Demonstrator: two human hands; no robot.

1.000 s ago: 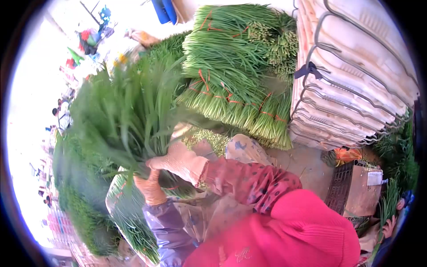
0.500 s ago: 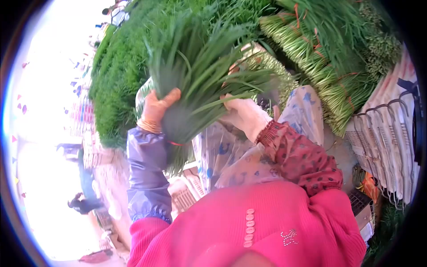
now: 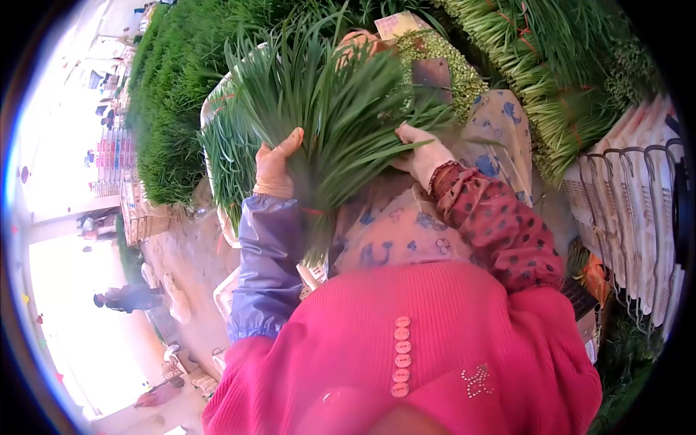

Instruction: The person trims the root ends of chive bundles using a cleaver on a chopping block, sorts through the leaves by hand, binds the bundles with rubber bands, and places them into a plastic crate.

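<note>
A large bunch of garlic chives (image 3: 326,123) fans out in front of my chest, its leaves pointing away and to the right. A red band shows low on the bunch, where the stems come together. My left hand (image 3: 277,165), in an orange glove, grips the bunch from its left side with the thumb up. At the right edge, my right hand (image 3: 426,154), in a whitish glove, is closed on some of the leaf tips. Its fingertips are partly hidden by the leaves. Left of the bunch, more chives (image 3: 235,148) lie in a white basket (image 3: 208,177).
A dense green mass of chives (image 3: 170,116) rises at the back left. Banded bundles with pale stems (image 3: 536,109) are stacked at the right, near cut flower buds (image 3: 464,69). White crates (image 3: 623,210) stand far right. A person (image 3: 130,299) is in the bright area at left.
The bunch and both hands have shifted slightly as the view moved. My left hand sits a little further right in view. The basket of chives at the left has come into sight.
</note>
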